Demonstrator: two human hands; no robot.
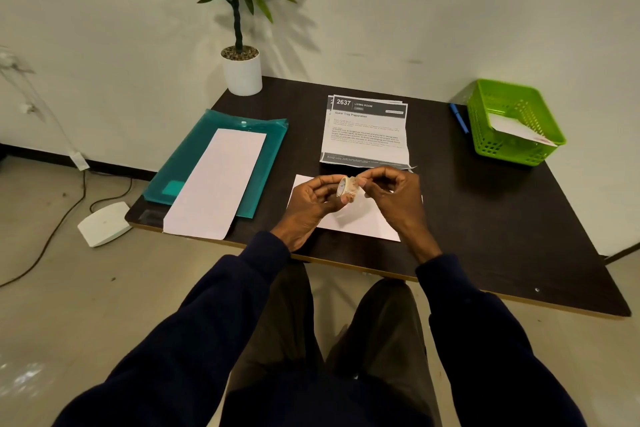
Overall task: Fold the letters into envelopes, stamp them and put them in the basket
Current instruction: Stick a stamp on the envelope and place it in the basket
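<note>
Both hands are meeting above the near middle of the dark bench, sharing a small roll of patterned sticker tape. The left hand is gripping the roll from its 9 o'clock side, fingers curled round it, while the right hand is pinching at the roll's 3 o'clock edge with thumb and fingertips closed narrow. The roll is standing on edge, its open core facing roughly toward 8 o'clock.

Directly beneath the hands a white envelope is lying flat on the bench, its long axis running from 10 o'clock to 4 o'clock. At 12 o'clock from the hands a stack of printed letters is lying face up with its long axis pointing away from the person; the header is reading "2637", "LIVING ROOM" and "Guest Tray Preparation", and the smaller text is too fine to read.

At 9 o'clock a long white envelope is resting partly on a teal plastic folder, its long axis running from 7 o'clock to 1 o'clock. At 2 o'clock the green basket is holding a white envelope, with a blue pen just beside it. A potted plant is standing at the far corner.
</note>
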